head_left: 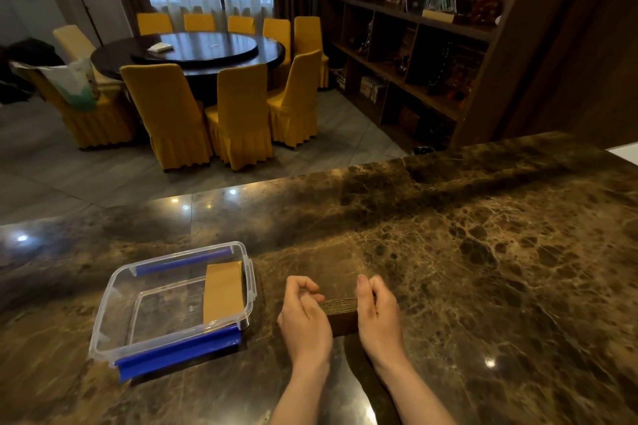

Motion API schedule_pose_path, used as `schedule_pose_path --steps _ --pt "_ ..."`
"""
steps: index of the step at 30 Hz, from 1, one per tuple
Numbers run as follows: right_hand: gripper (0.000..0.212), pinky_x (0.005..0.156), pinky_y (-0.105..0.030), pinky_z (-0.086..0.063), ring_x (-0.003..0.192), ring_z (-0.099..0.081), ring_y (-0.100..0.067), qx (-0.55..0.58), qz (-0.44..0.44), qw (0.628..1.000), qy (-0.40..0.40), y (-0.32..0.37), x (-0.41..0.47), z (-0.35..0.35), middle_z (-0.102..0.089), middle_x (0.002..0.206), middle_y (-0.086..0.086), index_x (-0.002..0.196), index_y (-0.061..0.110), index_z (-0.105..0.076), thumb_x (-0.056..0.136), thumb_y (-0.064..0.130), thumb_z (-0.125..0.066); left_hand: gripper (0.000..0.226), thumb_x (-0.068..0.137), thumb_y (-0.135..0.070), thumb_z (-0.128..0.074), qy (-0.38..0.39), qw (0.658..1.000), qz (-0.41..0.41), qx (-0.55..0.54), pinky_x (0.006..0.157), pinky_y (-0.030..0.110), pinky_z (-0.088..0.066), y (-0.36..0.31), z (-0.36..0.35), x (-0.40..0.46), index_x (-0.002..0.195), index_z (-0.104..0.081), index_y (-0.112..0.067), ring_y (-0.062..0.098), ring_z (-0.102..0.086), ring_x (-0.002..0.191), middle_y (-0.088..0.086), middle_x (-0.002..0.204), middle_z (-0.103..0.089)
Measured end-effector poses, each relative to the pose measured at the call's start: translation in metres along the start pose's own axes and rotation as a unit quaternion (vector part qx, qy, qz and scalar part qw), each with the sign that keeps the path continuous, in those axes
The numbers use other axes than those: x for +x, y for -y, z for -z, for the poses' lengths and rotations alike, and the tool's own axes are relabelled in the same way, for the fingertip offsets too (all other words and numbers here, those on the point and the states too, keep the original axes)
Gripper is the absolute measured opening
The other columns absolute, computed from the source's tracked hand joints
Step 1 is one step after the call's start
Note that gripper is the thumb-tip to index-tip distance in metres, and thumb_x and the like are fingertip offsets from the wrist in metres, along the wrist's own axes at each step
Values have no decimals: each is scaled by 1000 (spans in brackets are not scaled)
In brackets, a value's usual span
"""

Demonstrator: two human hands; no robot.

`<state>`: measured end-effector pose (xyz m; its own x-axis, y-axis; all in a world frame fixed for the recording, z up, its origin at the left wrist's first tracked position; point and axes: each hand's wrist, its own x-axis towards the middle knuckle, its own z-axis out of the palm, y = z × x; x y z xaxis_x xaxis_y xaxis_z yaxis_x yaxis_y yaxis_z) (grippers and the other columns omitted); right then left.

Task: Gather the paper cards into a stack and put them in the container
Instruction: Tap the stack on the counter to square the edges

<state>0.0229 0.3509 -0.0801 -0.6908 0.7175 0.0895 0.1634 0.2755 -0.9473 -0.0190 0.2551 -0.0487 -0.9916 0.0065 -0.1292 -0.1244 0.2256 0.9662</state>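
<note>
Both my hands sit low centre of the frame over the brown marble counter (483,252). Between them I hold a stack of paper cards (340,316), stood on its long edge on the counter, top edges showing as a ragged brown band, dark face toward me. My left hand (303,319) presses the stack's left end, fingers curled in loosely, thumb side against the cards. My right hand (378,314) clamps the right end, thumb up along the near side, fingers wrapped behind; fingertips there are hidden. So both hands are closed narrow on the stack, not spread.

The container (114,290) is to the left of my hands, lower left of the frame, clear plastic, rectangular, lid off, blue clips on its near and far short sides. It rests flat on the counter, near my left hand but not touching it. Inside, along its right wall, one tan card (223,293) leans or lies lengthwise; can't tell if it is flat or propped. Rest of the container's floor is see-through to the marble.

Upper left of the frame: round dark dining table (193,50) ringed by yellow-covered chairs (165,107). Upper right: dark wooden shelving (414,45) with small items, too dim to name.
</note>
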Motion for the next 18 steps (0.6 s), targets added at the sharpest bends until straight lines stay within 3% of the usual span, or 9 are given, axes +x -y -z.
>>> schedule_pose_path --steps 2,5,7,10,12,14,16,18 --pt "38 62 -54 -45 57 -44 -11 -6 0 1000 -2 1 0 0 -47 62 4 68 20 -44 105 30 -46 27 101 -9 -38 24 999 -21 42 67 22 -40 2 6 2 88 -54 -27 10 -63 86 -3 85 -66" --pt "39 61 -47 -42 57 -44 -11 -6 0 1000 -6 0 1 -1 -47 62 4 68 20 -43 105 29 -46 13 104 -28 -42 37 975 -135 170 69 20 -42 2 21 5 99 -51 -36 3 -61 91 -14 94 -64" --pt "38 61 -42 -42 57 -45 -8 -5 -4 1000 -7 0 1 -1 -49 62 3 68 19 -45 105 28 -47 10 102 -34 -45 72 942 -235 227 80 22 -47 -6 29 5 108 -52 -37 -1 -57 95 -18 101 -61" --pt "36 63 -42 -43 55 -46 -5 -9 -8 1000 -8 0 1 0 -52 62 4 69 18 -47 105 25 -48 32 97 -38 -50 221 862 -342 301 98 25 -45 -20 34 5 128 -48 -36 2 -50 110 -17 120 -56" --pt "36 64 -46 -45 56 -48 -5 -11 -14 1000 -9 1 1 0 -52 62 3 70 16 -49 104 26 -48 50 90 -39 -54 305 812 -343 360 107 28 -40 -24 34 6 138 -42 -32 8 -47 121 -13 132 -53" --pt "37 66 -49 -47 59 -49 -9 -10 -19 1000 -5 2 0 1 -53 63 3 70 15 -49 105 29 -47 56 85 -37 -56 318 767 -345 439 108 33 -39 -26 33 6 138 -41 -26 15 -47 122 -7 134 -52" --pt "38 66 -51 -47 59 -48 -11 -9 -19 1000 -3 4 0 1 -52 63 2 69 17 -47 105 30 -47 42 90 -31 -54 293 734 -366 491 103 37 -42 -27 31 4 130 -44 -22 21 -50 117 -1 130 -55" --pt "39 66 -51 -46 58 -47 -10 -2 -18 1000 -2 6 -1 2 -51 63 2 69 14 -48 104 30 -48 31 95 -26 -52 276 727 -375 505 99 39 -44 -26 31 4 124 -46 -21 23 -52 114 1 127 -57"
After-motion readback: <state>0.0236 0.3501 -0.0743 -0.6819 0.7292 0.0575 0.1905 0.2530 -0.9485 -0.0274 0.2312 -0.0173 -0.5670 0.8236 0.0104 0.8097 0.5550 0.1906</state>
